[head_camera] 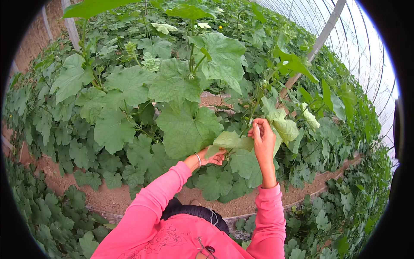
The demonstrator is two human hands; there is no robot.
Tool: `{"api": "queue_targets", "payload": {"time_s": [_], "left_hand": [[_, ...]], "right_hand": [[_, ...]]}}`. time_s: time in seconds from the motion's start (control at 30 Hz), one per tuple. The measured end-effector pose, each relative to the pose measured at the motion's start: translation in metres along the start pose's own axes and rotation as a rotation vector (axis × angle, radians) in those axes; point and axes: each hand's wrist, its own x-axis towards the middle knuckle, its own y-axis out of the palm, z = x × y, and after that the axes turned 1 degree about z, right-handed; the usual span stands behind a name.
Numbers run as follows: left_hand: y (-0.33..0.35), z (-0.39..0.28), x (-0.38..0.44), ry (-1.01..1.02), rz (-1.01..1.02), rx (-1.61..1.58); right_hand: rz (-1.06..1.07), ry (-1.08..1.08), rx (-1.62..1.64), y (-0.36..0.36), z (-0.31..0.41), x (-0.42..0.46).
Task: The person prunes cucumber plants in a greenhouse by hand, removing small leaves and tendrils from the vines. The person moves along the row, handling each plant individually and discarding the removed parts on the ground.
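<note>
My right hand (263,134) is raised beside a climbing gourd vine, thumb and fingers pinched together on its stem (257,103). A small pale bit shows at the fingertips, too small to make out. Lower and to the left, my left hand (215,157) reaches in under a pale folded leaf (228,140). Its fingers curl near the lower stem, and the leaf partly covers them, so its grip is unclear. A silvery bracelet (198,159) circles the left wrist. Just above that wrist hangs a broad green leaf (190,129). Drooping, curled leaves (284,126) hang right of my right hand.
Dense vines spread ahead and to both sides. A slanted post (315,48) rises at the right beneath the greenhouse's plastic cover (368,61) and curved ribs. Another post (71,26) stands at the upper left. Bare soil (110,196) runs between the rows near my feet.
</note>
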Motion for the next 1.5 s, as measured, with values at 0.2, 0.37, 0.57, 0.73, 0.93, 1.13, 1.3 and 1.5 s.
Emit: {"api": "queue_targets", "payload": {"time_s": [0.2,0.37,0.57,0.73,0.93,1.13,1.3,1.5], "left_hand": [[-0.007,0.007,-0.011,0.022,-0.007,0.010],[-0.028,0.005,-0.022,0.013,0.008,0.022],[-0.041,0.015,-0.058,-0.102,-0.156,0.286],[0.004,-0.056,-0.165,0.199,0.699,1.418],[0.047,-0.211,-0.237,0.694,0.170,0.645],[0.023,-0.265,-0.187,1.116,-0.296,0.644],[0.030,-0.260,-0.174,1.114,-0.735,1.229],[0.022,-0.253,-0.170,1.341,-0.840,1.345]], "right_hand": [[-0.122,0.020,0.072,0.029,0.021,-0.008],[-0.137,0.055,0.271,0.045,0.025,-0.012],[0.085,0.006,0.260,0.088,0.103,-0.015],[0.173,-0.305,0.089,0.129,0.171,0.022],[-0.076,-0.414,-0.252,0.151,0.175,0.104],[0.018,-0.204,-0.261,0.166,0.169,0.142],[-0.061,-0.182,-0.256,0.167,0.167,0.130],[-0.156,-0.169,-0.284,0.174,0.182,0.104]]}}
